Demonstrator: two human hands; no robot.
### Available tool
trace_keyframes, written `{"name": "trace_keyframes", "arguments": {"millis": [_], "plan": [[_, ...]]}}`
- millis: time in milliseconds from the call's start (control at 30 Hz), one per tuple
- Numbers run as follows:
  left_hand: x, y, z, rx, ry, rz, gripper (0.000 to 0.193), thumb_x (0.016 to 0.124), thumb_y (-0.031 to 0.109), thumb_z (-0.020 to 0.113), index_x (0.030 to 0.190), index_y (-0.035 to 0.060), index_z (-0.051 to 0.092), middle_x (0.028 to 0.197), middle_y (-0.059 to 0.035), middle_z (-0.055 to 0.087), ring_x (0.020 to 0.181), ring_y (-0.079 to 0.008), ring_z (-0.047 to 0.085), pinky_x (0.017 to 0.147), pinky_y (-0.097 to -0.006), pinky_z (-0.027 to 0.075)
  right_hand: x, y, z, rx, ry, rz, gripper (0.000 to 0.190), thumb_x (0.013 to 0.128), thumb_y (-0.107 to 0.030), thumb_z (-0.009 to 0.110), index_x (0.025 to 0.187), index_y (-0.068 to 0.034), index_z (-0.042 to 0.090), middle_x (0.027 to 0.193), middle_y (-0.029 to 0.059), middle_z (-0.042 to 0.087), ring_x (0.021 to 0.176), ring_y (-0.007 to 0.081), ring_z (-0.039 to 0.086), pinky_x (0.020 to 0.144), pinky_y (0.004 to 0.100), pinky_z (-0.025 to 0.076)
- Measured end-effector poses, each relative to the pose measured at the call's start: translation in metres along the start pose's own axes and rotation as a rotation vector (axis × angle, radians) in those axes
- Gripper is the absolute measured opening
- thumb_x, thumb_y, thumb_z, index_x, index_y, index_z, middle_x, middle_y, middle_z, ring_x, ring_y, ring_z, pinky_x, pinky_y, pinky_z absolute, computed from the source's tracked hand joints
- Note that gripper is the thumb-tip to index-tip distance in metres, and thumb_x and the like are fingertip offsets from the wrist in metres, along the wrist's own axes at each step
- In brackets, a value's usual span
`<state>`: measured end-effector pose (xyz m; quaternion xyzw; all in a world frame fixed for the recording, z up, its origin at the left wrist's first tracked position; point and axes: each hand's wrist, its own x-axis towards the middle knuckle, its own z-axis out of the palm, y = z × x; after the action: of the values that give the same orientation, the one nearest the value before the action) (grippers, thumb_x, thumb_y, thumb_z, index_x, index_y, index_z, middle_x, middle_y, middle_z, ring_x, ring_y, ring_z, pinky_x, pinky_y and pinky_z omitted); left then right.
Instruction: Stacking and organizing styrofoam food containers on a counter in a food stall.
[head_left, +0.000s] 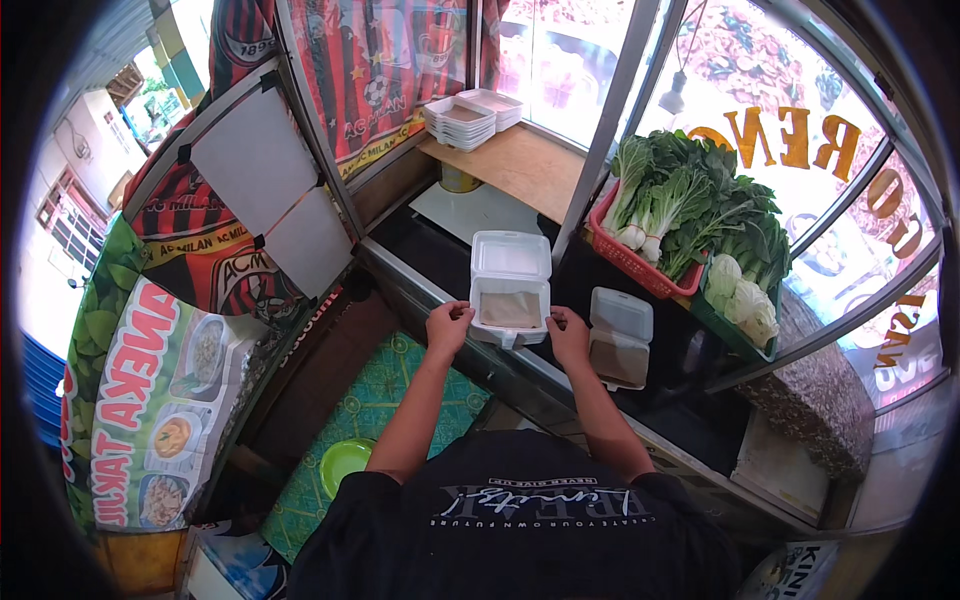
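Note:
A stack of white foam food boxes (511, 262) stands at the counter's front edge, its top box open with a brown paper sheet (510, 309) inside. My left hand (448, 327) pinches the left side of the stack near the rim. My right hand (568, 331) has its fingers at the right side of the same stack. Just right of my right hand, another open foam box (621, 337) lies on the dark counter, also lined with brown paper.
Beyond stands a wooden board (517, 165) bearing stacked foam trays (471, 120). Leafy greens (675, 202) fill a red basket (637, 251); a green crate (731, 324) holds cabbages (741, 298). Metal window posts rise beside the counter. A green plate (346, 466) is lower left.

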<state>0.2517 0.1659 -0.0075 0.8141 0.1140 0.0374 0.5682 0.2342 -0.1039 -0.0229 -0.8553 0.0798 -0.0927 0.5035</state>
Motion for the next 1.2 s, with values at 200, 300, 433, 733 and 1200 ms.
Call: {"name": "trace_keyframes", "arguments": {"millis": [200,300,433,733,1200], "plan": [[-0.011,-0.006,0.001,0.006,0.052,0.062,0.031,0.091,0.021,0.082,0.116,0.0033,0.080,0.102,-0.0118,0.081,0.092,-0.0223,0.078,0.086,-0.0366,0.060,-0.012,-0.016,0.002,-0.124,0.051,-0.110,0.027,0.096,-0.012,0.074,0.121,-0.004,0.076,0.107,0.0144,0.076,0.091,0.0242,0.073,0.085,0.0381,0.058],[-0.010,-0.005,-0.001,-0.005,0.063,0.055,0.031,0.091,0.021,0.082,0.118,0.0039,0.080,0.103,-0.0115,0.081,0.091,-0.0209,0.077,0.086,-0.0359,0.059,-0.014,-0.024,0.002,-0.236,0.100,-0.184,0.028,0.096,-0.011,0.074,0.123,-0.003,0.074,0.110,0.0150,0.076,0.094,0.0246,0.074,0.088,0.0384,0.058],[-0.005,-0.005,-0.006,-0.127,0.008,-0.003,0.035,0.093,0.019,0.081,0.124,0.0037,0.078,0.106,-0.0102,0.081,0.093,-0.0187,0.076,0.087,-0.0350,0.059,-0.012,-0.034,0.001,0.032,0.042,-0.040,0.029,0.100,-0.010,0.071,0.128,-0.002,0.071,0.117,0.0153,0.077,0.101,0.0224,0.074,0.092,0.0359,0.057],[-0.025,0.040,-0.049,-0.377,-0.043,0.158,0.043,0.097,0.007,0.076,0.138,-0.0019,0.068,0.126,-0.0118,0.076,0.104,-0.0163,0.073,0.093,-0.0328,0.058,-0.020,-0.073,-0.009,0.464,-0.004,-0.027,0.032,0.104,-0.008,0.069,0.134,0.002,0.065,0.119,0.0131,0.074,0.108,0.0169,0.071,0.094,0.0322,0.057],[0.277,0.172,-0.109,-0.076,0.236,0.608,0.030,0.098,0.014,0.075,0.124,0.0001,0.074,0.104,-0.0153,0.080,0.094,-0.0220,0.077,0.086,-0.0361,0.059,0.235,-0.231,0.055,0.343,-0.009,-0.261,0.029,0.101,-0.018,0.075,0.116,0.007,0.077,0.096,0.0114,0.079,0.085,0.0146,0.074,0.080,0.0292,0.060]]}}
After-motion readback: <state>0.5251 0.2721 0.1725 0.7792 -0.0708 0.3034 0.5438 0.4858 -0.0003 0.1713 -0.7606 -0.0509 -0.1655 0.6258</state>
